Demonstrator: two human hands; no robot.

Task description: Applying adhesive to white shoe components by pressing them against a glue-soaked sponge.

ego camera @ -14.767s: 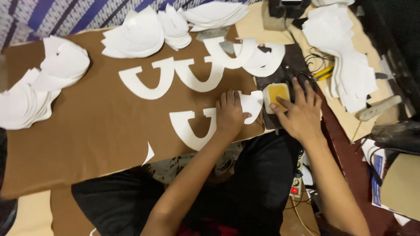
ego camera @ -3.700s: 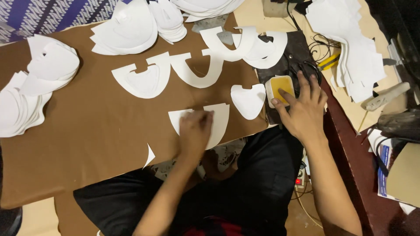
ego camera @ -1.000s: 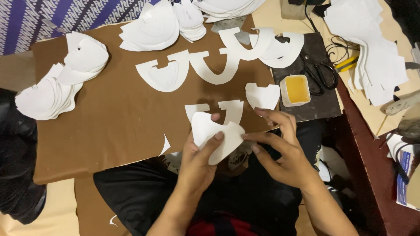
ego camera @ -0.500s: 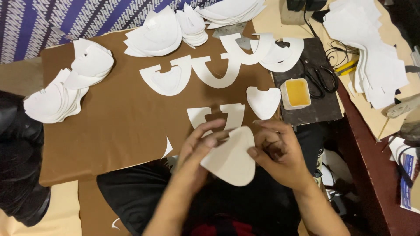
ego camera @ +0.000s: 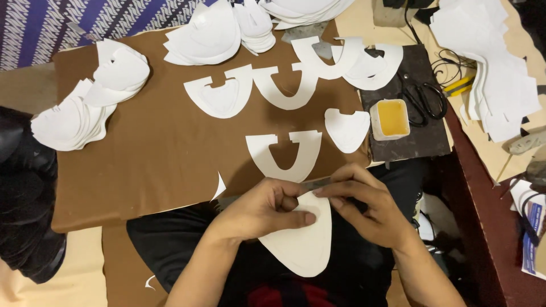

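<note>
Change: since half a second ago, both hands have drawn nearer the body and the white rounded shield-shaped cut piece (ego camera: pixel 301 241) sits lower over the lap.
Left hand: left hand (ego camera: pixel 259 207) pinches the piece's upper edge, thumb pressed flat on its face.
Right hand: right hand (ego camera: pixel 361 204) is closed on the same top edge, fingers curled, touching the left fingertips.
Held piece: over the dark-clothed lap, just below the board's near edge, pointed end toward the body.
Nearest on board: white U-shaped cut piece (ego camera: pixel 286 154), with a small white shield-shaped piece (ego camera: pixel 347 128) just beside it.
Container: small square white tub of yellow paste (ego camera: pixel 391 118) on a dark mat (ego camera: pixel 418 142), black-handled scissors (ego camera: pixel 424 102) beside it.
Printed item: blue and white printed packet (ego camera: pixel 532 236) at far right edge, partly cut off.
Stacks: piles of white cut pieces (ego camera: pixel 85 99) at left, more at top and right.
Surface: brown board (ego camera: pixel 153 159) across the lap.
Room: blue and white patterned cloth (ego camera: pixel 68 25) at top left; tan floor below.
</note>
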